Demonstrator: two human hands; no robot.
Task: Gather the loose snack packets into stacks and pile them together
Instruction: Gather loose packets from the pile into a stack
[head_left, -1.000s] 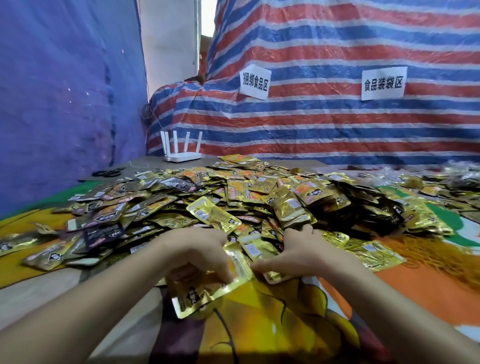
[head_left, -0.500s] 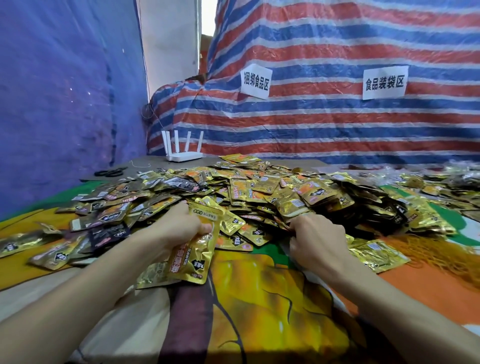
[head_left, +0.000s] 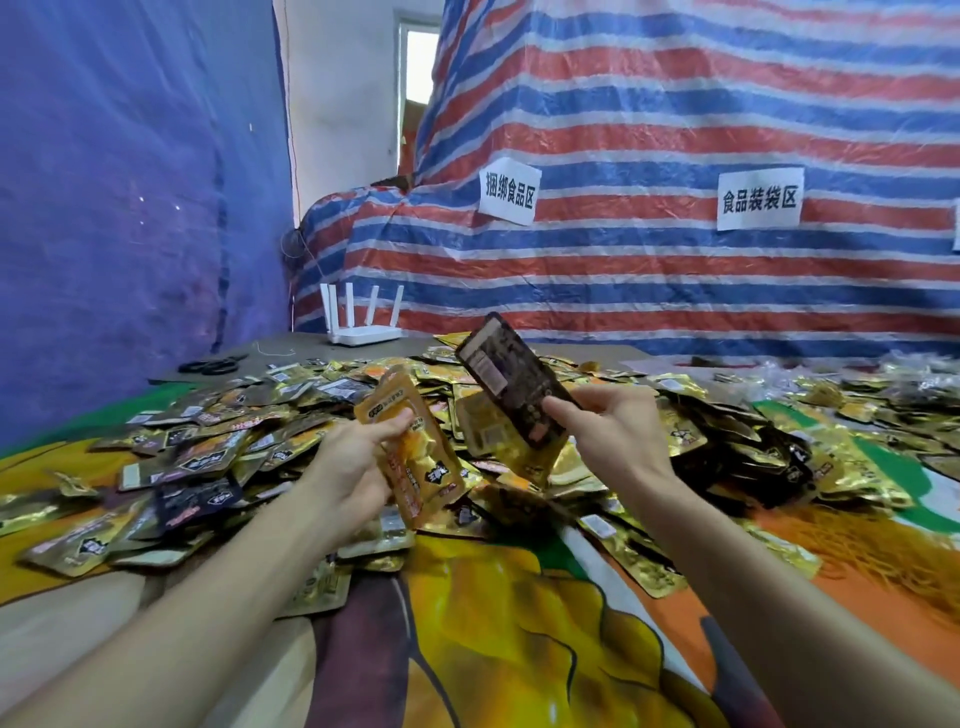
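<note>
With our left hand (head_left: 353, 467) we grip a small upright stack of gold-orange snack packets (head_left: 415, 457). Our right hand (head_left: 608, 431), at 3 o'clock from it, pinches a dark brown packet (head_left: 511, 374) that leans toward 11 o'clock. The loose packets (head_left: 234, 441) lie heaped behind both hands, from 9 to 3 o'clock.

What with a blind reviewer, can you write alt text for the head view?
The left hand grips orange-gold snack packets while the right hand pinches a dark packet, above a heap of loose packets on a patterned cloth. A router and striped tarp stand behind.
</note>
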